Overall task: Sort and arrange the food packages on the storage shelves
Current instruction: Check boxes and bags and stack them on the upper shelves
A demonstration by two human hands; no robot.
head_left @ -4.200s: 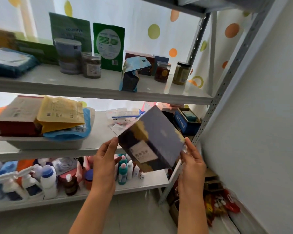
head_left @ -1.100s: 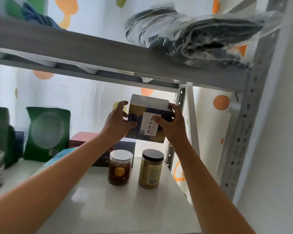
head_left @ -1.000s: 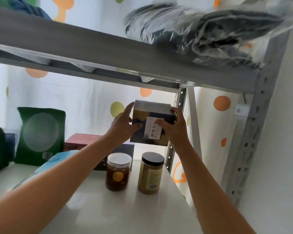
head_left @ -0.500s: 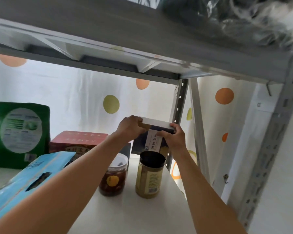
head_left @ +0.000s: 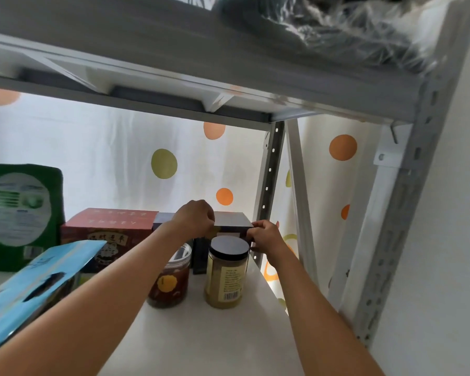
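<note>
Dark card, the box (head_left: 229, 222) stood at the back right corner of the white shelf (head_left: 201, 335), behind the black-lidded jar (head_left: 227, 272) and the red-brown jar (head_left: 170, 278), with the red carton (head_left: 109, 232) just beside it on the left and the slotted post (head_left: 269, 191) close on the right. Both hands were on it: the left hand (head_left: 194, 219) curled over its top left edge, the right hand (head_left: 263, 237) with fingertips pinching its right front corner, so each grip was closed on the box rather than spread. Whether its base sat flat on the shelf was hidden by the jars. This looked like the placing step, the box being seated and squared among the other packages. The next move probably called for a small push to bring it flush with the carton, then loosening both grips and drawing the arms back high enough to pass over the jars, since the right wrist hung right beside the black lid and a low pull could tip it. A green pouch (head_left: 19, 213) stood far left, and a blue packet (head_left: 38, 283) lay tilted near the front.
</note>
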